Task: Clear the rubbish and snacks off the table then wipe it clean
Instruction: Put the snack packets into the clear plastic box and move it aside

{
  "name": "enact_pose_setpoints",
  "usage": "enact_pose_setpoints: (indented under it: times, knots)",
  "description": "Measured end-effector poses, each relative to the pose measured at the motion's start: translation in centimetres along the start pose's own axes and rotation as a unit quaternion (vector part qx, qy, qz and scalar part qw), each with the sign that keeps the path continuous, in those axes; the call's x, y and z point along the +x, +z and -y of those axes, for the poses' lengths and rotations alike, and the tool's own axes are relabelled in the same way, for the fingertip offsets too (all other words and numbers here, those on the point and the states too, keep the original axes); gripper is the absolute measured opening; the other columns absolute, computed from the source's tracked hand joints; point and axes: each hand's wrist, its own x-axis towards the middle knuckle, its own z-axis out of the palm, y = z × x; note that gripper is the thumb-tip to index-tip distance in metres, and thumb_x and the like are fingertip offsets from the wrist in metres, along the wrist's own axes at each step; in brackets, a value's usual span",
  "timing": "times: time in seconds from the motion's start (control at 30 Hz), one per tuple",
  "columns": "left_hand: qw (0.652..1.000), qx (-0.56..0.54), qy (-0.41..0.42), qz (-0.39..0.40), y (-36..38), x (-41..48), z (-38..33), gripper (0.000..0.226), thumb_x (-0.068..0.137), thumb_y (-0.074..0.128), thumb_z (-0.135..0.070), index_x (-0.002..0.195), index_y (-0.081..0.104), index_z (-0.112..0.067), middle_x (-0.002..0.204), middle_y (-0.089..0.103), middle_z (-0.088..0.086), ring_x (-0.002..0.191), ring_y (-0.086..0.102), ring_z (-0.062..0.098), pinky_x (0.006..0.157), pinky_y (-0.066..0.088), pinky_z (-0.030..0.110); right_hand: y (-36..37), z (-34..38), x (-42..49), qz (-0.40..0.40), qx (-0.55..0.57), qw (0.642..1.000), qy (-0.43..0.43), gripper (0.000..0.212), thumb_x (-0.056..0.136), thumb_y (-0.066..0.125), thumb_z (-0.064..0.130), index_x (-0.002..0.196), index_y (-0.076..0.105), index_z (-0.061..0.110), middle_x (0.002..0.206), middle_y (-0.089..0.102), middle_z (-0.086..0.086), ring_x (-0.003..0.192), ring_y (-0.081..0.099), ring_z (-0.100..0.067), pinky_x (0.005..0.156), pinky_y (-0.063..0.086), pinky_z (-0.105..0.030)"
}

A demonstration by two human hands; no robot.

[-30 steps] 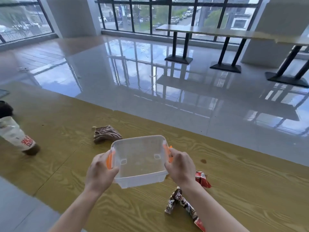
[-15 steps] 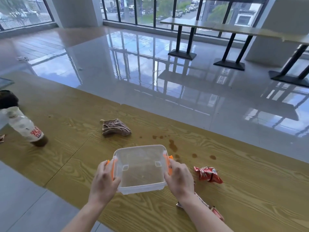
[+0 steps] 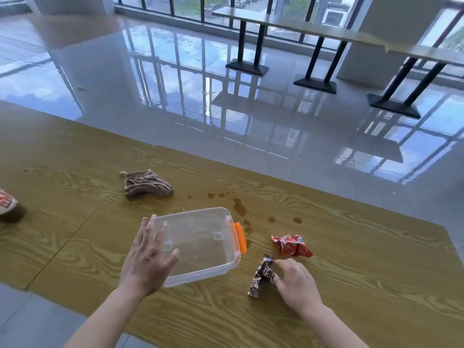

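A clear plastic box with orange clips rests on the wooden table. My left hand lies spread over the box's left rim, fingers apart. My right hand pinches a brown snack wrapper lying to the right of the box. A crumpled red snack packet sits just beyond that hand. A brown cloth lies bunched further back on the left. Brown spill spots mark the wood behind the box.
A bottle with brown liquid lies at the table's left edge, partly cut off. Beyond the table's far edge is glossy tiled floor, with other long tables on black legs by the windows.
The box has been set down on the table. My right hand left its orange clip and moved right onto the brown wrapper. My left hand opened over the box rim.
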Motion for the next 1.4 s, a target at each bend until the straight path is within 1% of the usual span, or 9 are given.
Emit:
enact_pose_setpoints:
  times: [0.2, 0.3, 0.53, 0.67, 0.83, 0.97, 1.17, 1.33, 1.4]
  knots:
    - [0.999, 0.033, 0.003, 0.010, 0.0, -0.2, -0.2, 0.084, 0.086, 0.033, -0.059, 0.154, 0.021, -0.010, 0.165, 0.001, 0.011, 0.151, -0.012, 0.017, 0.123, 0.009, 0.040, 1.6, -0.5, -0.2, 0.034, -0.069, 0.997, -0.008, 0.028, 0.092, 0.057, 0.020, 0.119, 0.060, 0.026, 0.107, 0.058, 0.010, 0.102, 0.051, -0.016, 0.085, 0.048, -0.029]
    - [1.000, 0.010, -0.011, 0.014, 0.0, -0.1, -0.2, 0.084, 0.087, 0.042, -0.050, 0.155, 0.015, -0.007, 0.166, 0.000, 0.009, 0.150, -0.014, 0.014, 0.122, 0.008, 0.036, 1.7, -0.4, -0.2, 0.022, -0.057, 0.998, 0.008, 0.034, 0.088, 0.055, 0.013, 0.119, 0.061, 0.027, 0.100, 0.060, 0.009, 0.098, 0.055, -0.014, 0.079, 0.047, -0.026]
    - [1.000, 0.012, -0.004, 0.015, 0.0, -0.3, -0.1, 0.088, 0.084, 0.045, -0.044, 0.155, 0.011, -0.006, 0.166, -0.001, 0.008, 0.150, -0.017, 0.014, 0.122, 0.005, 0.035, -0.7, 0.6, -0.7, -0.120, 0.037, 0.992, -0.005, 0.049, 0.072, 0.077, 0.003, 0.120, 0.068, 0.011, 0.104, 0.072, -0.001, 0.097, 0.068, -0.024, 0.074, 0.049, -0.030]
    - [0.999, 0.026, 0.038, -0.003, -0.8, -0.3, -0.7, 0.094, 0.082, 0.045, -0.064, 0.155, 0.017, -0.012, 0.165, 0.003, 0.009, 0.151, -0.012, 0.017, 0.123, 0.005, 0.039, -3.3, 4.5, 0.1, -0.174, 0.104, 0.977, -0.064, 0.044, 0.074, 0.081, 0.007, 0.113, 0.069, 0.024, 0.095, 0.070, 0.011, 0.085, 0.066, -0.013, 0.066, 0.047, -0.026]
    - [0.990, 0.099, 0.079, 0.069, -1.1, -0.7, -1.1, 0.120, 0.069, 0.024, -0.098, 0.156, 0.004, -0.018, 0.163, -0.018, 0.011, 0.147, -0.028, 0.021, 0.123, -0.004, 0.044, -4.3, 10.8, 1.6, -0.128, 0.172, 0.963, -0.163, 0.037, 0.081, 0.075, 0.016, 0.115, 0.068, 0.029, 0.098, 0.069, 0.011, 0.088, 0.065, -0.011, 0.074, 0.053, -0.033]
    - [0.988, 0.108, 0.088, 0.067, -1.3, -0.6, -1.3, 0.122, 0.069, 0.026, -0.098, 0.156, 0.014, -0.012, 0.163, -0.011, 0.017, 0.149, -0.022, 0.027, 0.122, -0.001, 0.047, -3.3, 14.8, 3.1, -0.051, 0.120, 0.973, -0.191, 0.024, 0.079, 0.066, 0.020, 0.103, 0.067, 0.024, 0.092, 0.066, 0.004, 0.084, 0.059, -0.020, 0.071, 0.048, -0.037]
    - [0.988, 0.109, 0.087, 0.063, -1.2, -0.7, -1.3, 0.119, 0.073, 0.027, -0.095, 0.155, 0.018, -0.009, 0.163, -0.007, 0.018, 0.150, -0.016, 0.028, 0.122, 0.002, 0.047, -1.3, 18.2, 5.5, 0.048, 0.014, 0.990, -0.133, 0.005, 0.080, 0.056, 0.021, 0.079, 0.054, 0.017, 0.079, 0.060, -0.002, 0.085, 0.053, -0.026, 0.062, 0.036, -0.033]
    - [0.990, 0.104, 0.081, 0.052, -1.1, -0.7, -1.4, 0.114, 0.076, 0.024, -0.091, 0.154, 0.021, -0.008, 0.163, -0.002, 0.017, 0.151, -0.012, 0.028, 0.121, 0.003, 0.046, -1.3, 17.6, 5.1, 0.000, 0.058, 0.987, -0.149, 0.022, 0.087, 0.062, 0.026, 0.107, 0.067, 0.018, 0.095, 0.070, -0.001, 0.093, 0.062, -0.023, 0.074, 0.049, -0.036]
    - [0.990, 0.104, 0.075, 0.050, -1.1, -0.7, -1.5, 0.112, 0.078, 0.023, -0.089, 0.155, 0.018, -0.009, 0.164, -0.004, 0.016, 0.151, -0.014, 0.026, 0.121, 0.002, 0.045, -2.1, 16.3, 3.9, -0.058, 0.127, 0.979, -0.148, 0.021, 0.085, 0.067, 0.025, 0.105, 0.070, 0.021, 0.089, 0.071, 0.005, 0.082, 0.064, -0.015, 0.073, 0.052, -0.034]
